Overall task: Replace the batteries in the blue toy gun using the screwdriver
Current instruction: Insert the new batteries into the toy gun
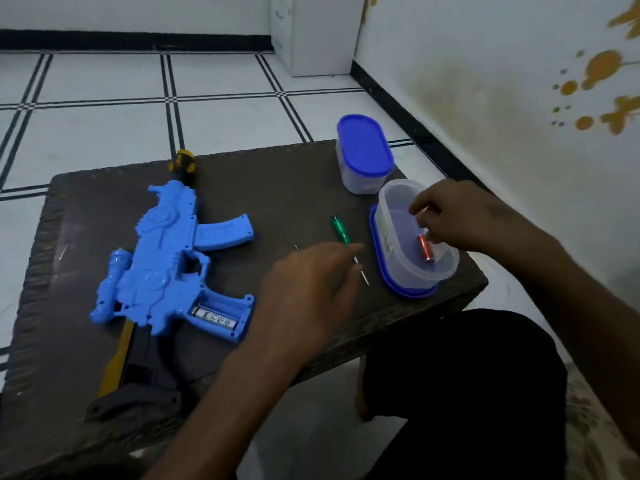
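Right hand (446,220) dips curled fingers into the open container (391,216) at the table's (277,188) right edge, grip unclear; left hand (304,289) hovers relaxed mid-table.

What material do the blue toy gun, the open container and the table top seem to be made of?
Blue toy gun: moulded plastic, slightly glossy, with crisp raised relief. Open container: translucent, smooth plastic; a battery shows through its wall. Table top: dark and matte with a rough edge, possibly wood, but I cannot tell.
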Tool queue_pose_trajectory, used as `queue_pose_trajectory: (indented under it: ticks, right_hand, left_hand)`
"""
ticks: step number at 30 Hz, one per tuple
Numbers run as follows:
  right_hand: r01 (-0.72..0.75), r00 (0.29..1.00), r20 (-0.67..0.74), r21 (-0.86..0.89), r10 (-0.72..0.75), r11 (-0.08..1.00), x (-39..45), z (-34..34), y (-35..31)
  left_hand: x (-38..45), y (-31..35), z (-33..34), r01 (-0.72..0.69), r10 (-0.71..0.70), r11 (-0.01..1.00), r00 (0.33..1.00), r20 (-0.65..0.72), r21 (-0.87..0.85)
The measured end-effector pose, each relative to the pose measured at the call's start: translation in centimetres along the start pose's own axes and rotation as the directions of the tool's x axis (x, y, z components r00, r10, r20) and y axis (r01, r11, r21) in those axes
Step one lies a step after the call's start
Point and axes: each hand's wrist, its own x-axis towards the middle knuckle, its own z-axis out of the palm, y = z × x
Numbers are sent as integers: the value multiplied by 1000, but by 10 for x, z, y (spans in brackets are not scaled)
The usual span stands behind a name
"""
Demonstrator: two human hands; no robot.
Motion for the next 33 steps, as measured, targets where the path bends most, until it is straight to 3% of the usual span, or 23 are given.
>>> queue_pose_trajectory:
  ticks: [7,12,18,22,27,30,33]
  right_hand:
    - [2,999,-36,-311,-14,950,19,18,7]
    - [-29,995,80,-375,63,927,22,26,1]
    - [-1,998,58,-252,16,968,27,22,13]
    - [-33,988,140,-203,62,979,27,28,17]
    - [41,997,65,-152,-31,988,27,42,18]
    - [40,997,70,-13,-39,999,25,34,20]
    - [34,999,-43,124,-29,992,16,19,24]
  left_hand:
    - [24,23,43,-95,85,990,991,101,101]
    - [22,19,50,-117,98,983,985,139,141]
    - [17,15,54,-100,85,989,987,139,105]
    - [20,15,57,-104,93,993,983,160,62]
    - [24,17,62,-91,86,996,982,171,23]
    - [22,14,58,-101,97,995,986,136,25]
    - [19,6,48,-69,66,998,992,105,16]
